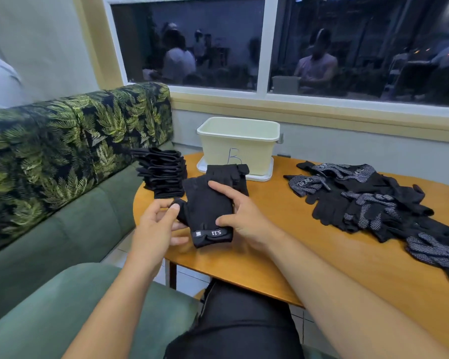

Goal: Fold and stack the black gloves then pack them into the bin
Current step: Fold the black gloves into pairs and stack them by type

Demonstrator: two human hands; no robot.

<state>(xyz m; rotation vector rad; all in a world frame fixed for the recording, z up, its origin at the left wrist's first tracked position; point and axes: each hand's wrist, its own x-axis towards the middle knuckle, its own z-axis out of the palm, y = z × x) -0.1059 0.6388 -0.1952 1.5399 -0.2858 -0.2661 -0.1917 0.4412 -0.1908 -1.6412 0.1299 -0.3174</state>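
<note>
My left hand (154,225) pinches the thumb part of a black glove (208,211) at the near edge of the desk (270,255). My right hand (246,216) has its fingers (222,189) curled round the same glove. A stack of folded gloves (163,174) sits to the left, near the white bin (239,143). A pile of loose gloves (368,200) lies on the right.

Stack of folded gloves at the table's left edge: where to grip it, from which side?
Probably one palm on top of the stack of folded gloves and one under its lowest layer: it is tall, its layers loose. Come from its right, over the table; the sofa crowds its left. The left hand and right hand must first release the held glove.
</note>
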